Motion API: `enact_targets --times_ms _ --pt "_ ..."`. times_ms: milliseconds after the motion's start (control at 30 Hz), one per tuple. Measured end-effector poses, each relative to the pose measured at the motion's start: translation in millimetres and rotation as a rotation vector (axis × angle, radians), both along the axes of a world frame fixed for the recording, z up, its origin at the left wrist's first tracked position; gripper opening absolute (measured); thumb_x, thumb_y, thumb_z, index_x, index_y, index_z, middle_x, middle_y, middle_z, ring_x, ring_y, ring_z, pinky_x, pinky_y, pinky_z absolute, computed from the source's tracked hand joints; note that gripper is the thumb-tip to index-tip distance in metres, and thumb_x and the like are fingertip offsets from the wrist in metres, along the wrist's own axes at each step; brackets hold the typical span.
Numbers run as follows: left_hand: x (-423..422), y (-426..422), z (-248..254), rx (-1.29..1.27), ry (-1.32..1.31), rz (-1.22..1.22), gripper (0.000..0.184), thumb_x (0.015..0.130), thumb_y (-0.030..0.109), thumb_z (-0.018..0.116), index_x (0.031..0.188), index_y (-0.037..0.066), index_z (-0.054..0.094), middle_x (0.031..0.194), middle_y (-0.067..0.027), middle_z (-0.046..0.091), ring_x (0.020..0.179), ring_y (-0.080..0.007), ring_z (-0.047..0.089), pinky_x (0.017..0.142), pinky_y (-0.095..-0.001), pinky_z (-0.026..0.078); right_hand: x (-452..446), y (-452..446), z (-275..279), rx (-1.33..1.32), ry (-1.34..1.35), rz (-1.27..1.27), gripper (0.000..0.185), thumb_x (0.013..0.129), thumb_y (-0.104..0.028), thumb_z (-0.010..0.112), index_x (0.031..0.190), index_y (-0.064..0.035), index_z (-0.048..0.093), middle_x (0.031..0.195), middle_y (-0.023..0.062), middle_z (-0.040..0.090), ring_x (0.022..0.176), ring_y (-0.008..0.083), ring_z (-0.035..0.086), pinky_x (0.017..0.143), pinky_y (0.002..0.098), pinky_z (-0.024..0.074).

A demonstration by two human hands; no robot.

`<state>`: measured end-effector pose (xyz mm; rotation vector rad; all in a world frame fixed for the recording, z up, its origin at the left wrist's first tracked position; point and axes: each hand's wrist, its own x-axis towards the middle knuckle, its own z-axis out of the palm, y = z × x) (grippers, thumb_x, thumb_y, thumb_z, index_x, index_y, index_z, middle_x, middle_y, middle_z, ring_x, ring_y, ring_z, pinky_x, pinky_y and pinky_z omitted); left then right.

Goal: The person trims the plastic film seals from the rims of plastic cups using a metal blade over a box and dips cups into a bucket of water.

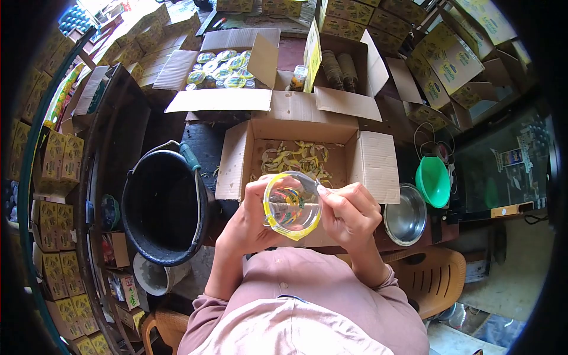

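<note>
My left hand (255, 207) is wrapped round the side of a clear round plastic cup (291, 220), which has a yellow band along its edge. Coloured print shows through the cup. At the upper right of its rim, the thumb and fingers of my right hand (353, 213) are pinched closed; whether they grip the rim itself or a bit of film on it is too small to tell. Both hands are above the near side of an open cardboard box (378, 163). Curled yellow scraps (294, 158) lie on the bottom of that box.
Behind stands a carton of lidded cups (225, 70), beside a carton with stacked brown cups (340, 71) and a small jar (298, 77). A black bucket (163, 207) is at left; a steel bowl (405, 214) and green basin (433, 181) are at right. Printed yellow boxes (441, 65) surround the table.
</note>
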<state>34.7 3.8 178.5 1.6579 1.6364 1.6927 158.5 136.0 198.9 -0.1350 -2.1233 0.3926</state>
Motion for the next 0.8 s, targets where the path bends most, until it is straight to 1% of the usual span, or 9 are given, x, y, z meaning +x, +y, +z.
enact_targets --times_ms 100,133,200,233,267,300,333,533,800 --pt "0.1 2.2 2.1 0.028 0.042 -0.032 0.071 0.065 0.015 0.078 0.114 0.004 0.029 0.111 -0.0166 0.050 0.103 -0.0276 0.052 0.087 -0.0368 0.041 2.0 3.9 -3.8 -0.105 -0.064 -0.005 0.022 0.058 0.006 0.069 0.078 -0.0025 0.065 0.067 0.0060 0.057 0.057 0.0159 0.055 0.050 0.0249 0.0454" --pt "0.3 2.7 2.4 0.042 0.066 -0.043 0.071 0.064 0.015 0.078 0.114 0.004 0.029 0.111 -0.0166 0.050 0.102 -0.0273 0.052 0.086 -0.0364 0.042 0.8 3.7 -4.3 -0.216 -0.036 0.012 0.021 0.059 0.007 0.068 0.077 -0.0023 0.065 0.066 0.0064 0.057 0.056 0.0158 0.055 0.050 0.0246 0.0452" --pt "-1.0 3.6 -4.6 0.044 -0.047 -0.053 0.071 0.066 0.010 0.076 0.117 0.003 0.027 0.111 -0.0161 0.049 0.102 -0.0251 0.052 0.085 -0.0338 0.044 -2.2 2.9 -4.7 -0.437 0.021 0.046 0.018 0.061 0.008 0.067 0.076 -0.0020 0.065 0.064 0.0073 0.057 0.054 0.0155 0.056 0.050 0.0238 0.0448" --pt "-2.6 4.5 -9.9 0.040 -0.089 -0.049 0.071 0.066 0.009 0.076 0.117 0.003 0.027 0.112 -0.0159 0.049 0.102 -0.0247 0.052 0.085 -0.0334 0.044 -2.9 3.1 -4.5 -0.506 0.040 0.049 0.014 0.064 0.009 0.066 0.074 -0.0005 0.065 0.062 0.0076 0.057 0.053 0.0135 0.056 0.051 0.0228 0.0439" --pt "-3.8 5.6 -15.0 0.035 -0.132 -0.044 0.071 0.067 0.008 0.075 0.117 0.003 0.026 0.112 -0.0156 0.048 0.102 -0.0243 0.052 0.084 -0.0330 0.044 -2.1 3.6 -6.1 -0.539 0.048 0.058 0.013 0.064 0.009 0.066 0.074 -0.0002 0.065 0.063 0.0075 0.057 0.054 0.0130 0.056 0.051 0.0227 0.0436" --pt "-5.1 8.1 -19.1 0.056 -0.105 -0.027 0.070 0.067 0.004 0.073 0.118 0.003 0.026 0.113 -0.0153 0.047 0.102 -0.0233 0.052 0.084 -0.0329 0.045 -1.1 4.2 -9.2 -0.571 0.057 0.070 0.013 0.064 0.009 0.066 0.074 0.0001 0.064 0.063 0.0075 0.058 0.054 0.0125 0.056 0.051 0.0226 0.0434" --pt "-6.2 8.8 -21.4 0.064 -0.097 -0.016 0.070 0.067 0.004 0.073 0.118 0.003 0.026 0.113 -0.0155 0.047 0.102 -0.0233 0.052 0.084 -0.0331 0.045 -0.4 4.1 -10.9 -0.604 0.067 0.081 0.013 0.064 0.008 0.067 0.073 0.0004 0.064 0.064 0.0074 0.058 0.055 0.0119 0.056 0.051 0.0225 0.0431" --pt "-7.7 9.7 -25.5 0.076 -0.095 -0.016 0.072 0.067 0.005 0.073 0.119 0.003 0.024 0.114 -0.0164 0.046 0.103 -0.0236 0.052 0.084 -0.0341 0.045 2.6 -1.3 -13.7 -0.596 0.105 0.116 0.014 0.063 0.009 0.068 0.074 0.0007 0.064 0.064 0.0076 0.058 0.055 0.0114 0.055 0.050 0.0210 0.0413" --pt "-7.1 8.4 -24.0 0.077 -0.107 -0.015 0.077 0.065 0.006 0.075 0.121 0.005 0.022 0.115 -0.0175 0.046 0.105 -0.0247 0.051 0.086 -0.0351 0.045 3.8 -13.1 -14.5 -0.551 0.138 0.073 0.015 0.062 0.008 0.069 0.073 0.0002 0.062 0.064 0.0078 0.058 0.053 0.0110 0.054 0.046 0.0213 0.0398"
